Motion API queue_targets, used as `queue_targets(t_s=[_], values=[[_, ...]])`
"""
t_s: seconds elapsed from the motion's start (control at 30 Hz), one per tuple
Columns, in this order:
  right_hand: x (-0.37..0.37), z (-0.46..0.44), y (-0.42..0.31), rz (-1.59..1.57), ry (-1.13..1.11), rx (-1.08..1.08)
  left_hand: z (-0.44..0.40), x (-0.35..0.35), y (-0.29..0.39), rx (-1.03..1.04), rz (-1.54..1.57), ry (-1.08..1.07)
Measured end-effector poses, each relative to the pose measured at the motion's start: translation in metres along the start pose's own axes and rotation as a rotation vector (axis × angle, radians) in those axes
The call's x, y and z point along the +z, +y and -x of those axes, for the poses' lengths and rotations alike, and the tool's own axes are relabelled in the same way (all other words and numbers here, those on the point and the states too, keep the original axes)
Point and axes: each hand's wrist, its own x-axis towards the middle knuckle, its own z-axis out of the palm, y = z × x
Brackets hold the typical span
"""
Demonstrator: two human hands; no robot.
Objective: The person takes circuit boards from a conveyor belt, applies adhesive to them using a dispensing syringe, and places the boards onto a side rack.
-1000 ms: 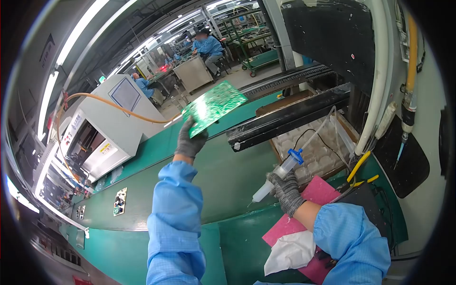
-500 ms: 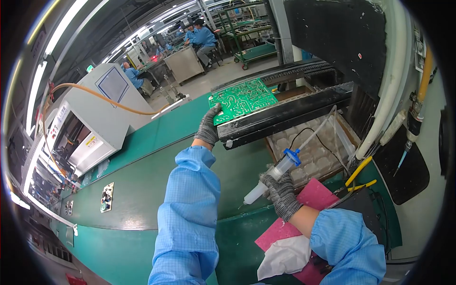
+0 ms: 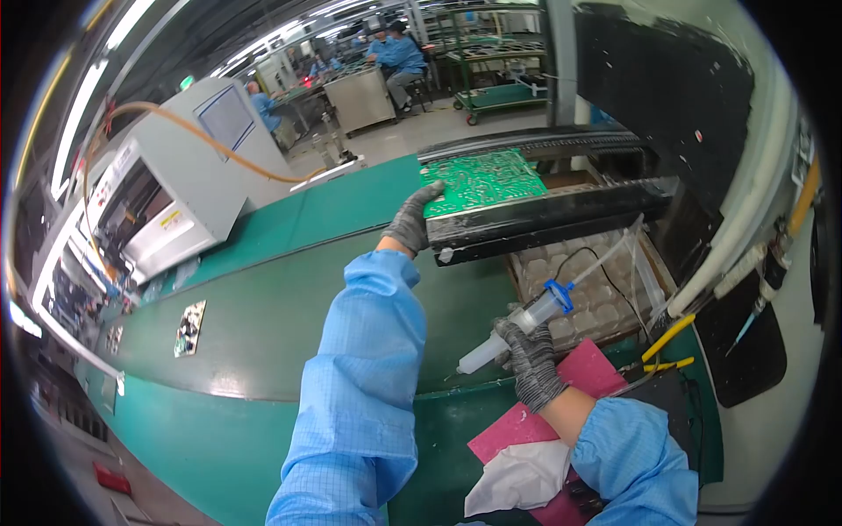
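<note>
A green circuit board (image 3: 484,181) lies flat between the two black rails (image 3: 553,215) of a conveyor. My left hand (image 3: 410,219), in a grey glove, has its closed fingers on the board's left edge, thumb on top. A clear syringe with a blue cap (image 3: 517,331) is gripped in my right hand (image 3: 531,358), also gloved in grey. Its nozzle points down and left, above the green work surface. A thin tube runs from the cap up to the right. Pink sheets (image 3: 513,431) and a white cloth (image 3: 519,478) lie beneath my right forearm.
Behind the syringe stands a box of pale trays (image 3: 574,289). Populated boards (image 3: 189,329) lie on the green belt (image 3: 254,342) at left. A white machine (image 3: 189,167) stands beyond it. Yellow-handled pliers (image 3: 669,338) lie at right. People (image 3: 403,66) sit in the background.
The left hand has brought the board down to the right, from tilted in the air to flat on the rails. The right hand still holds the syringe. The camera view has shifted.
</note>
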Motion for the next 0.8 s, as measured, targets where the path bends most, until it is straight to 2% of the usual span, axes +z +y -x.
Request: queue_targets(t_s=[0.07, 0.1, 0.13, 0.17, 0.23, 0.27, 0.3, 0.37, 0.43, 0.5, 0.57, 0.63, 0.77, 0.8], values=[[0.0, 0.002, -0.001, -0.012, -0.017, -0.003, 0.012, 0.008, 0.001, 0.024, 0.003, -0.015], [0.001, 0.003, -0.001, -0.03, -0.003, -0.043, 0.012, 0.006, 0.001, -0.039, 0.076, -0.054], [0.001, 0.003, 0.002, -0.044, -0.002, -0.08, 0.033, 0.019, 0.0, 0.072, 0.111, -0.126], [0.002, 0.003, 0.004, -0.058, -0.014, -0.111, 0.024, 0.004, 0.0, -0.066, 0.172, -0.229], [-0.001, 0.002, 0.005, -0.04, -0.075, -0.097, 0.022, -0.028, 0.005, -0.136, -0.02, 0.178], [-0.003, -0.002, 0.008, -0.049, -0.07, -0.088, 0.039, -0.036, 0.009, -0.04, -0.128, 0.234], [-0.004, -0.006, 0.011, -0.065, -0.055, -0.082, 0.056, -0.042, 0.018, 0.026, -0.2, 0.39], [-0.004, -0.007, 0.009, -0.033, -0.114, -0.056, 0.034, -0.131, 0.031, 0.063, -0.686, 0.532], [-0.008, -0.009, 0.006, -0.034, -0.145, -0.033, 0.093, -0.16, 0.051, 0.254, -1.302, 0.648], [-0.011, -0.015, 0.008, -0.052, -0.168, -0.002, 0.124, -0.228, 0.056, 0.397, -1.513, 0.963], [-0.017, -0.021, 0.013, -0.058, -0.182, -0.004, 0.176, -0.28, 0.075, 0.302, -1.595, 1.133], [-0.023, -0.022, 0.01, -0.054, -0.219, 0.02, 0.238, -0.307, 0.088, 0.327, -1.699, 1.289], [-0.02, -0.016, 0.013, -0.043, -0.142, -0.121, 0.332, -0.342, 0.129, -0.051, -1.732, 1.372], [-0.014, -0.008, 0.009, -0.034, -0.114, -0.138, 0.347, -0.357, 0.136, -0.09, -1.746, 1.396]])
